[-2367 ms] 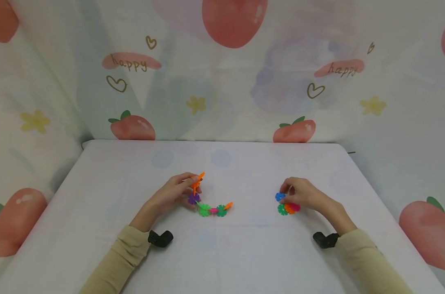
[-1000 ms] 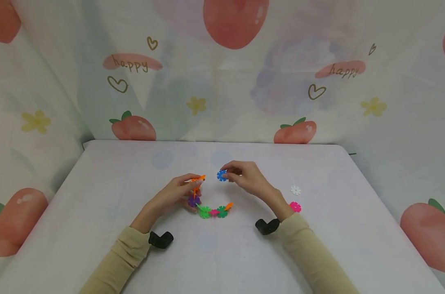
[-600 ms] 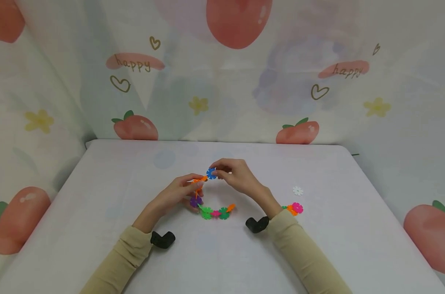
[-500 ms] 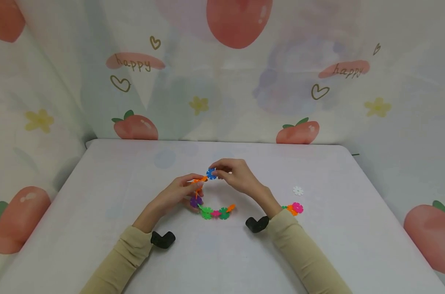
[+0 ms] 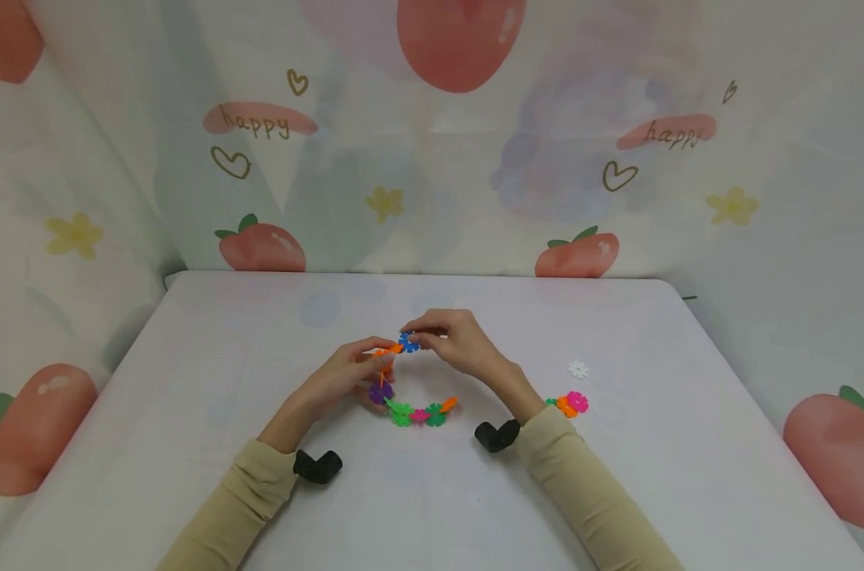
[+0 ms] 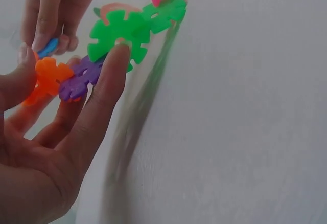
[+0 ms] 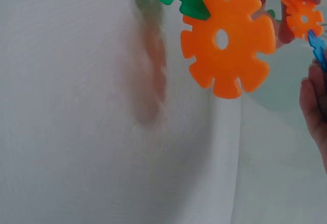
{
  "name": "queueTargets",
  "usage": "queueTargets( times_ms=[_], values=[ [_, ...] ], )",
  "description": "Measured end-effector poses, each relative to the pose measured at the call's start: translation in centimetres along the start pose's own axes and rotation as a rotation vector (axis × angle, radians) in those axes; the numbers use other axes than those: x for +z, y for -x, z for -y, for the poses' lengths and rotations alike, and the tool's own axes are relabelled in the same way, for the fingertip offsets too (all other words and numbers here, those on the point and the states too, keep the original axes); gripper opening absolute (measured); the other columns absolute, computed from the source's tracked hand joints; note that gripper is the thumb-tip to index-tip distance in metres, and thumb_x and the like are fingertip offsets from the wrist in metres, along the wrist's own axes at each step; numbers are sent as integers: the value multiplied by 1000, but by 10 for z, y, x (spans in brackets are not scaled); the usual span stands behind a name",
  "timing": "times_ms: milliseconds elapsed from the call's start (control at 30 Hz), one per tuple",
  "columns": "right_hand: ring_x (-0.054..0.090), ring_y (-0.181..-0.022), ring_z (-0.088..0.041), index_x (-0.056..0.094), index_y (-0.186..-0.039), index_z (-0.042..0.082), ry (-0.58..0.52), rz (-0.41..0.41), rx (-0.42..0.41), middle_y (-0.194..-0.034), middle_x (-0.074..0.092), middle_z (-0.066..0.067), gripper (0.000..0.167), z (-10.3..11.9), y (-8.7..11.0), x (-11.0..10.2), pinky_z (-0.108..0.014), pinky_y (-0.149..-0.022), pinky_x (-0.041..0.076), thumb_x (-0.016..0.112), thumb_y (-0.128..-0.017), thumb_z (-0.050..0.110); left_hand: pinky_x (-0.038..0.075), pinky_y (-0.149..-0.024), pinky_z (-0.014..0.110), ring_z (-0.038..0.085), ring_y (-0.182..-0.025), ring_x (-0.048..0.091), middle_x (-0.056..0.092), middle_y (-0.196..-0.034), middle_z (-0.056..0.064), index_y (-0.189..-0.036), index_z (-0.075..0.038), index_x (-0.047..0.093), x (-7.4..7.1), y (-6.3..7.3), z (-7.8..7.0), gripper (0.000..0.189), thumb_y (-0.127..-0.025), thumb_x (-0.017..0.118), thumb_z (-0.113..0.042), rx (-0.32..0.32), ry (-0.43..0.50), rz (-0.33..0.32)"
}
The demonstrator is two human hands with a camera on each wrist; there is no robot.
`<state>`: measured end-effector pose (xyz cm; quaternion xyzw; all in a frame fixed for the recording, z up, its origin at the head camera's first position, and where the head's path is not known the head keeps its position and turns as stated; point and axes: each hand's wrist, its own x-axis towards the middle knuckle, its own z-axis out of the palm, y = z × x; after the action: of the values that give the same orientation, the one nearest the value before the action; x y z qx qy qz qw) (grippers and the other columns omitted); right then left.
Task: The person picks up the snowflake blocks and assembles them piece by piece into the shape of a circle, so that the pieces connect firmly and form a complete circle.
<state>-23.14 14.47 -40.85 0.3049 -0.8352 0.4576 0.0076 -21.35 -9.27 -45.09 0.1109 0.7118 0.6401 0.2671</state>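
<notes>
Around the middle of the white table (image 5: 418, 507), you had a curved chain (image 5: 402, 414) of slotted plastic discs, its near right end finishing in an orange disc (image 5: 449, 404) that, judging from the right wrist view, looked lifted off the surface. Your left hand (image 5: 332, 378) pinched the chain's far left end between thumb and fingers, with another finger against a light green disc (image 6: 117, 32). Your right hand (image 5: 466, 342) pinched a blue disc (image 5: 407, 342) by its edge, right up against the chain's orange tip (image 5: 398, 348); couldn't tell whether the slots had actually meshed. Off to the right lay a white disc (image 5: 578, 369) by itself, with a pink disc (image 5: 578, 402), a loose orange disc (image 5: 565, 408) and a bit of a green disc (image 5: 551, 404) bunched nearer you. My guess: these were super light, stiff and a little slick, hard to break, with the joints as the weak spot. Best hold was thumb and finger on the end disc's flat faces, slots left uncovered.
</notes>
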Motion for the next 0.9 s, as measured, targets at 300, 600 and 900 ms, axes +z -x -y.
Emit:
queueTargets(
  times_ms=[300,600,900],
  values=[
    [67,-78,-20,82,-104,8,-52,24,-27,-91,76,-2,13,5,-12,9,-22,-67,51,73,-95,8,64,-70,46,22,-85,70,69,-103,15,-147,-8,47,8,-1,-1,47,-105,61,-23,33,11,25],
    [75,-90,-27,72,-126,5,40,38,106,-106,78,-11,28,1,0,0,-34,-86,62,68,-100,14,64,-73,39,24,-90,70,69,-107,16,-140,-10,48,2,1,-6,38,-107,57,-28,2,-57,-21],
    [73,-94,-20,74,-121,5,164,91,171,-107,78,-8,25,-8,32,-29,-33,-86,60,66,-101,17,63,-83,37,23,-92,72,71,-114,16,-143,-7,50,-12,2,-4,49,-106,57,-38,-30,-83,-96]
  ],
)
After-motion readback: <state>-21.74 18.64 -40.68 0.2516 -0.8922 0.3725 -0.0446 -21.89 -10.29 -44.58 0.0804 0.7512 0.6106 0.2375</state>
